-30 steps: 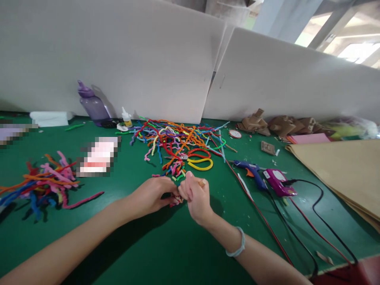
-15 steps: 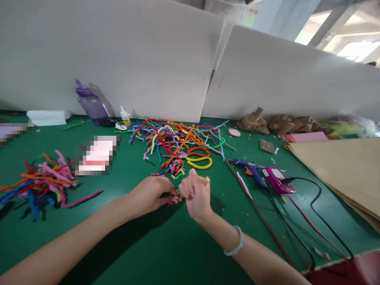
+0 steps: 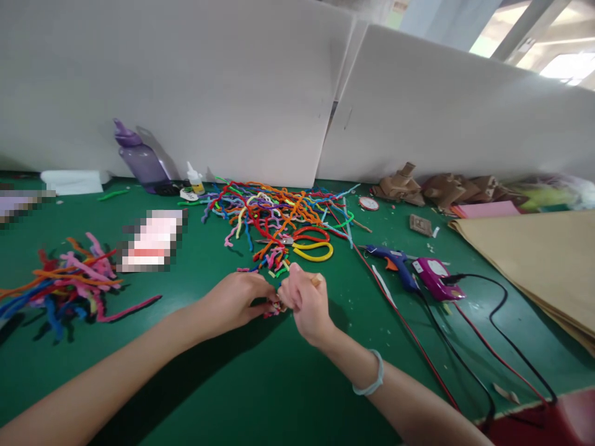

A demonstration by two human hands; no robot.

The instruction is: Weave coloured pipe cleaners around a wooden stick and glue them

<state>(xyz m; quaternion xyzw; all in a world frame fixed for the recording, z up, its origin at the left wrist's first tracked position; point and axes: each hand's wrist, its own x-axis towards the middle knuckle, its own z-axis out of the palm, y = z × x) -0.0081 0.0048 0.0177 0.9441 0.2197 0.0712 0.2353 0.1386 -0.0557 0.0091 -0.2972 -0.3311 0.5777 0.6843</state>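
My left hand (image 3: 239, 300) is closed, pinching a small multicoloured bundle (image 3: 273, 311) low over the green table; it looks like short bits of pipe cleaner. Beside it, my right hand (image 3: 307, 305) is wrapped in a fist round a tan wooden stick (image 3: 317, 281), whose blunt end pokes out by the thumb. The stick's other end meets the bundle, largely hidden by my fingers. Just beyond my hands lie short cut pipe cleaner pieces (image 3: 277, 263) and scissors (image 3: 315, 257) with one red and one yellow handle. Behind them spreads a tangled heap of pipe cleaners (image 3: 283, 204).
On the left are more pipe cleaners (image 3: 81, 279), a blurred-out flat object (image 3: 153, 241), a purple bottle (image 3: 142, 164) and a small glue bottle (image 3: 195, 179). On the right lie a glue gun (image 3: 393, 263), a magenta box (image 3: 437, 279), trailing cords and brown paper (image 3: 530, 254).
My right fist has tilted slightly, and less of the stick's end shows. The left hand keeps its pinch on the bundle. The whole view has shifted a little.
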